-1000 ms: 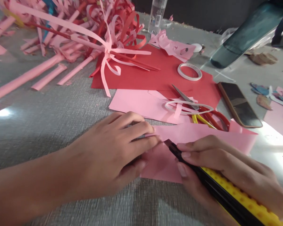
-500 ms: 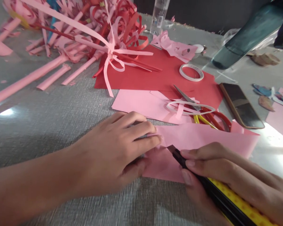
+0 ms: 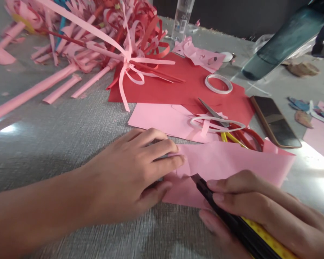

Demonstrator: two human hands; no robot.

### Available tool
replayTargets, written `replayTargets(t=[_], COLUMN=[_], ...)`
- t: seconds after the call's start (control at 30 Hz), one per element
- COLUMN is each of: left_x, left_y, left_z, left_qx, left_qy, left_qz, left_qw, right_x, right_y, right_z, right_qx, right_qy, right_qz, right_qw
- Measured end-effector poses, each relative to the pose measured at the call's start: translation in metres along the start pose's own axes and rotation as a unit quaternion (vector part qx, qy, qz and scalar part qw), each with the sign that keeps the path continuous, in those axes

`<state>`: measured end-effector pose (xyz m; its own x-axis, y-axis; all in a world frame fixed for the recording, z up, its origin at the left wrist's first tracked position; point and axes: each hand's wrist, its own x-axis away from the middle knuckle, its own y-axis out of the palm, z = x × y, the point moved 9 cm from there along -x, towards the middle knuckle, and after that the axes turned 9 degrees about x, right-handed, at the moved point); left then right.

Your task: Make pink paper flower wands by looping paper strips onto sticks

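Observation:
A strip of pink paper (image 3: 232, 162) lies in front of me, its right end curling up. My left hand (image 3: 143, 169) rests flat on its left end, fingers stretched out and pressing it down. In my right hand (image 3: 264, 208) is a yellow and black box cutter (image 3: 232, 219), gripped between thumb and fingers. The cutter's blade tip touches the paper just right of my left fingertips, by a fold or cut line. Scissors (image 3: 237, 133) with red and yellow handles lie beyond the strip, partly under a white loop.
Behind are pink sheets (image 3: 156, 117), red paper (image 3: 162, 86) and a tape roll (image 3: 218, 84). A phone (image 3: 277, 122) lies to the right, near a dark bottle (image 3: 280, 43). Rolled pink paper sticks (image 3: 37, 84) and curled strips pile up at the left back. A clear bottle (image 3: 181, 21) stands behind.
My right hand and the box cutter have moved slightly towards me, the blade tip sliding down the paper. My left hand has stayed in nearly the same place.

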<state>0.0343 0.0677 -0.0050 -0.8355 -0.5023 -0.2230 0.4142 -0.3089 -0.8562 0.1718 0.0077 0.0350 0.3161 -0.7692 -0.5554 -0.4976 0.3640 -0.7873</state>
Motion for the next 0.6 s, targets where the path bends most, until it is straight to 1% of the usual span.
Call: replayTargets(t=[0.03,0.1,0.13,0.17,0.2,0.23,0.27,0.4,0.47,0.57,0.6], left_x=[0.0,0.0,0.0,0.0,0.0,0.0,0.0,0.001,0.001,0.002,0.002], left_y=[0.0,0.001,0.0,0.0,0.0,0.0,0.0,0.0,0.0,0.001,0.001], left_z=[0.0,0.0,0.0,0.0,0.0,0.0,0.0,0.001,0.001,0.002,0.002], left_qx=[-0.001,-0.003,-0.003,-0.003,-0.002,0.0,0.001,-0.004,-0.011,-0.017,-0.019], left_qy=[0.0,-0.004,-0.008,-0.011,-0.013,-0.015,-0.015,-0.008,-0.003,-0.001,-0.001], left_qz=[-0.002,-0.005,-0.005,-0.005,-0.004,-0.003,-0.003,0.001,0.0,-0.005,-0.007], left_qw=[1.0,1.0,1.0,1.0,1.0,1.0,1.0,1.0,1.0,1.0,1.0], right_x=[0.0,-0.001,-0.002,-0.003,-0.004,-0.005,-0.006,-0.01,-0.011,-0.011,-0.01], right_y=[-0.001,-0.002,-0.002,0.002,0.001,0.0,-0.001,-0.004,-0.001,0.005,0.006], right_z=[0.001,0.002,0.003,0.002,0.002,0.005,0.007,0.014,0.013,0.01,0.011], right_qx=[-0.002,-0.002,0.002,0.009,0.016,0.021,0.021,0.014,0.017,0.021,0.02], right_qy=[0.005,-0.009,-0.019,-0.044,-0.06,-0.062,-0.062,-0.027,-0.019,-0.018,-0.012], right_qz=[0.003,-0.021,-0.037,-0.078,-0.089,-0.101,-0.106,-0.083,-0.079,-0.09,-0.082], right_qw=[1.0,1.0,0.999,0.996,0.994,0.993,0.992,0.996,0.997,0.996,0.996])
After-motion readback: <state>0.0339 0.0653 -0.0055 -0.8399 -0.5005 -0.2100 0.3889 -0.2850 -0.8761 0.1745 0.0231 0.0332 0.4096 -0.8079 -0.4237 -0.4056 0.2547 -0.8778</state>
